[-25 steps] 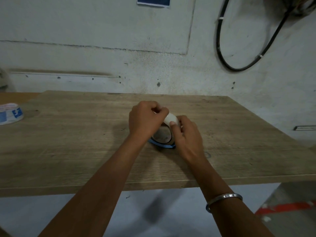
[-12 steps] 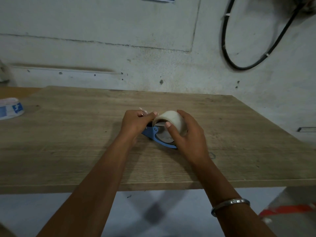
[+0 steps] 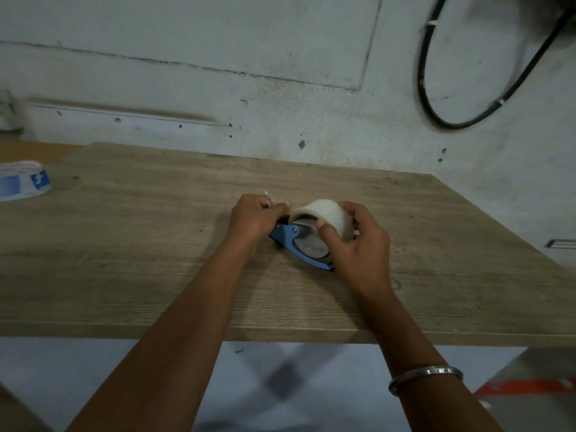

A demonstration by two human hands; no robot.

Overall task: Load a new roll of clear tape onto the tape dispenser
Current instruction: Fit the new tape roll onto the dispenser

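The left hand (image 3: 254, 218) had been moved further left since 1 s ago, tape end pinched. At mid frame, the tape roll (image 3: 324, 218) on the blue dispenser (image 3: 288, 236) was gripped by the right hand (image 3: 358, 244).

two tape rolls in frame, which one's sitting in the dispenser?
The clear tape roll at table centre, seated in the blue dispenser and gripped by the right hand. The blue-and-white printed roll lies untouched at the far left edge.

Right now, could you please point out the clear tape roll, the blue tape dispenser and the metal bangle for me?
clear tape roll (image 3: 324, 213), head view, on its curved outer face.
blue tape dispenser (image 3: 285, 233), head view, on its side plate.
metal bangle (image 3: 436, 371), head view, on the band at the wrist.
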